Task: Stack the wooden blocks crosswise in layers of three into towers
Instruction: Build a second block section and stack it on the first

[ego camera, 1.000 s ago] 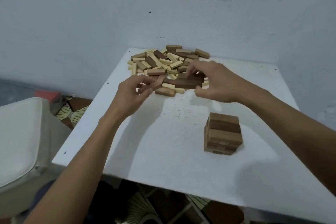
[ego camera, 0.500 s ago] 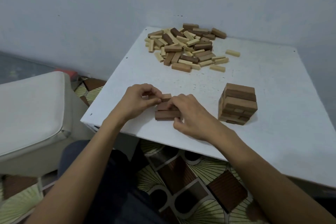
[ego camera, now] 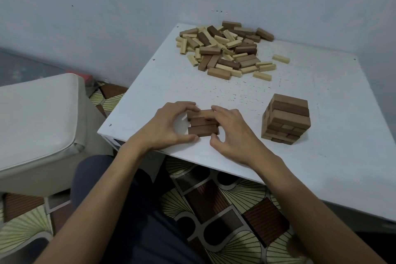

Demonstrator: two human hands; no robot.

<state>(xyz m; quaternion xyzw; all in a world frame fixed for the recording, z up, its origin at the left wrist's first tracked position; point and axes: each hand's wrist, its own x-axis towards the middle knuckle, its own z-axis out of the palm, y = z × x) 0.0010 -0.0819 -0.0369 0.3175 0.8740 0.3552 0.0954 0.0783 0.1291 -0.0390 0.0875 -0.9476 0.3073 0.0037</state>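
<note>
Legible text: none found | wooden blocks (ego camera: 227, 49): no marks or numbers readable | bench (ego camera: 321, 135): no labels | wall (ego camera: 107, 6): no signs

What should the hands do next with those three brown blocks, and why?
Probably squeeze the blocks flush: they lie side by side, slightly staggered, with the left hand and right hand curled round their ends. An even layer carries the next one better.
</note>
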